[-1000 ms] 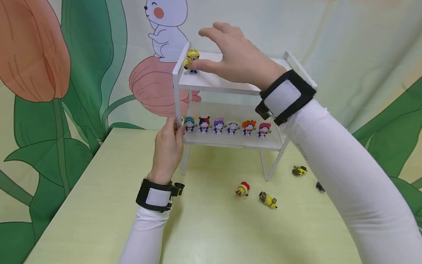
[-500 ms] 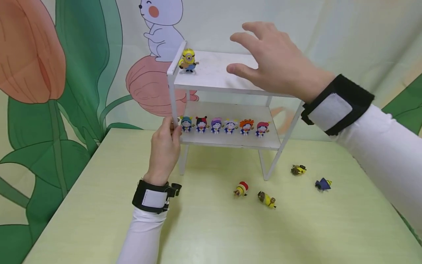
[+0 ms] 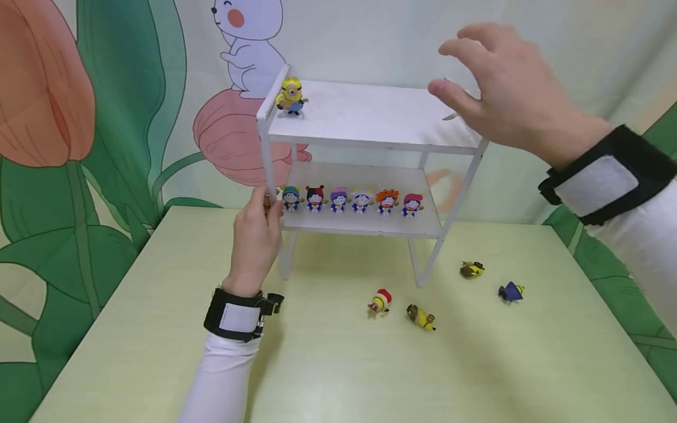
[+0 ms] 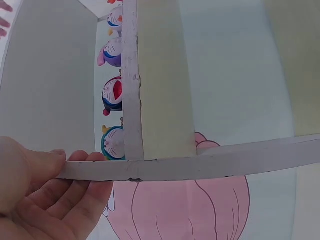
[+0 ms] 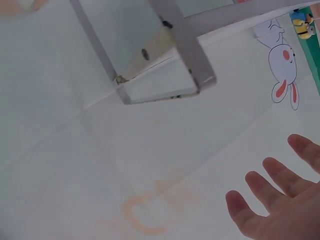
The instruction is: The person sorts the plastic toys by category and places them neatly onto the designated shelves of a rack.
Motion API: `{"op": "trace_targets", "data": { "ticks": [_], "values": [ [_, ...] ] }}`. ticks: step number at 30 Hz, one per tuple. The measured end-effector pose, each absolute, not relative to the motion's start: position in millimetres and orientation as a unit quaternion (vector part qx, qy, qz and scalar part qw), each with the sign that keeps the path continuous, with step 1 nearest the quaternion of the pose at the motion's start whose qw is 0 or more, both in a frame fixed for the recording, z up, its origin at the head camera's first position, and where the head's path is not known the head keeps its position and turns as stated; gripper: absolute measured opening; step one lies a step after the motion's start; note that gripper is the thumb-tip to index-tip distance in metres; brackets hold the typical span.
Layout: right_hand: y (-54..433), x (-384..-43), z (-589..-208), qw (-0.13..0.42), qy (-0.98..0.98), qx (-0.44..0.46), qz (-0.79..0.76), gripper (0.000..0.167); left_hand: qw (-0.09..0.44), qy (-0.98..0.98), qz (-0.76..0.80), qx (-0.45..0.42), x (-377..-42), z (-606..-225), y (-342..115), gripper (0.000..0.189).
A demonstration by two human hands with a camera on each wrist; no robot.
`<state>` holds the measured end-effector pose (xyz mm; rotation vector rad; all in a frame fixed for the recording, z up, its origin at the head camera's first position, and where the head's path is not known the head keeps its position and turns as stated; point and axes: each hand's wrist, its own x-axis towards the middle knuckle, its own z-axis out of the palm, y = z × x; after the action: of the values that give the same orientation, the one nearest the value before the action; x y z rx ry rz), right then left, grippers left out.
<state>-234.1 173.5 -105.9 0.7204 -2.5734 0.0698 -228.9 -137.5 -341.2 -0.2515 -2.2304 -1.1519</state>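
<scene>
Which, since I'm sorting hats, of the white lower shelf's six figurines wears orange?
The blue and white figurine second from right, wearing the only orange hat.

Shelf frame (image 4: 240, 162): looks like metal, smooth white paint, dark chips along edges; shelf boards (image 3: 365, 114): white, smooth, fairly matt; yellow one-eyed figure (image 3: 291, 94): glossy plastic; six capped figures (image 3: 339, 201): shiny plastic too; tabletop (image 3: 328, 370): smooth, pale wood look, soft sheen; backdrop (image 3: 370, 35): printed cloth, matt, faintly creased; wrist straps (image 3: 214, 311): matt black cloth; sleeves (image 3: 219, 376): matt white cloth, wrinkled
</scene>
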Motion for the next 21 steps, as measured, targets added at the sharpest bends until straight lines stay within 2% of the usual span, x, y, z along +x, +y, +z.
{"op": "trace_targets", "data": {
  "ticks": [8,21],
  "values": [
    [213,-251,-114,0.215,-0.953,0.209,0.048,0.053,0.306,-0.841,-0.436,-0.099,-229,-342,-138,0.019],
    [268,-273,-170,0.141,-0.975,0.148,0.083,0.059,0.308,-0.839,-0.437,-0.103,-229,-341,-137,0.018]
  ]
}}
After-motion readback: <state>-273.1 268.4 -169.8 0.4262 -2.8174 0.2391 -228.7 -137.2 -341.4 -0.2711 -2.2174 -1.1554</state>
